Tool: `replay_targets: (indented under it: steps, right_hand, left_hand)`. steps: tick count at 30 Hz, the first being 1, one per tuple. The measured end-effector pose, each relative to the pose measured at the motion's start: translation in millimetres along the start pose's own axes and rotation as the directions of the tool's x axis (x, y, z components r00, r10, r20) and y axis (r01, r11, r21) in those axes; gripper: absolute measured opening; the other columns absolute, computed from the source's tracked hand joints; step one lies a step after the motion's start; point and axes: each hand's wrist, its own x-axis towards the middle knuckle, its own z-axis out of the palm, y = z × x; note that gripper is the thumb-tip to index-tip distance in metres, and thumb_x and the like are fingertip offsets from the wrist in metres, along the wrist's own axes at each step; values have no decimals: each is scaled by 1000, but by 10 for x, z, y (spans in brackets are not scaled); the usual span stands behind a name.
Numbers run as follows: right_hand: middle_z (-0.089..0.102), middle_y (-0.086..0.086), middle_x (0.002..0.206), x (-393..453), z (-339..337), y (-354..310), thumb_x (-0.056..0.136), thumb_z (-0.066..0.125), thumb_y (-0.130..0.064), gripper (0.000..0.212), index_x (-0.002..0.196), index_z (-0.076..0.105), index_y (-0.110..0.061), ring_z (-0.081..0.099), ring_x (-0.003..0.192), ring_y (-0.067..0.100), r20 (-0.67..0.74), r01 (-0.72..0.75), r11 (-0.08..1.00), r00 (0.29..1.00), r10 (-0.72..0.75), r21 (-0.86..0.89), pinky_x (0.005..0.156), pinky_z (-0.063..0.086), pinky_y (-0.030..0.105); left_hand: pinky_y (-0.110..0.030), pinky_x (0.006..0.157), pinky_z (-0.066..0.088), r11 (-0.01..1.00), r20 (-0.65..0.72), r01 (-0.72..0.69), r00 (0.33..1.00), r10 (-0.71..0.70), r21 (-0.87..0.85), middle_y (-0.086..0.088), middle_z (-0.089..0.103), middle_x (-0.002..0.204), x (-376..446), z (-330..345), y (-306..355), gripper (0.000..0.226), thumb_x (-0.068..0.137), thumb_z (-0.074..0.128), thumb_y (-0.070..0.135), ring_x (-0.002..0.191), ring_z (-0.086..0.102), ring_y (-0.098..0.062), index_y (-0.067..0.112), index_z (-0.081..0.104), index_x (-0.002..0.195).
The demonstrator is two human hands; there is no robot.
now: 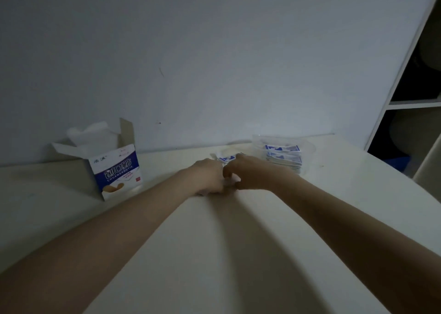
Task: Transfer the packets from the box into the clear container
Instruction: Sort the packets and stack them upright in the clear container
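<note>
Both my hands meet mid-table, left hand [210,176] and right hand [250,174] curled together, pinching a few plaster packets [226,158] to square them. The opened plaster box [114,165] stands toward the left edge; the clear container [284,152], part-filled, sits near the back-right corner for an easy drop.

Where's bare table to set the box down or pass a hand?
Free: the table between the forearms, and left of the box. Crowded: the far strip, where the left hand and right hand bunch packets beside the clear container.
</note>
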Motion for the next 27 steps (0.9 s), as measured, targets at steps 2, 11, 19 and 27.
replay_targets:
  steps: [2,11,19,27]
  right_hand:
    - [51,7,90,-51,58,-5,88,52,-14,24,109,64,-12,51,107,25,-77,-13,1000,997,13,1,77,41,30]
    - [71,10,105,-127,-94,102,86,60,-11,21,104,70,-8,63,101,23,-182,-131,867,953,244,480,91,48,30]
    - [69,15,97,-174,-124,149,80,65,-1,24,103,69,-5,61,71,13,-70,-175,710,951,302,682,64,46,12]
    - [61,0,83,-327,-107,184,78,70,-10,19,96,70,-6,57,80,14,-37,-225,801,955,294,554,48,39,8]
  left_hand:
    - [-30,69,42,998,-64,-42,997,45,44,-14,51,95,6,4,-22,18,85,56,19,94,58,-29,6,59,97]
    - [-12,43,33,902,-115,-120,990,79,-415,10,50,42,80,-118,-441,26,84,62,13,44,42,-5,17,63,58]
    - [-21,59,45,752,-34,-44,999,28,-657,2,63,55,77,-181,-524,11,88,61,10,59,52,-15,13,70,83]
    - [-8,35,33,770,-49,21,996,-68,-638,3,59,50,40,-136,-585,16,83,65,5,29,45,0,8,69,99]
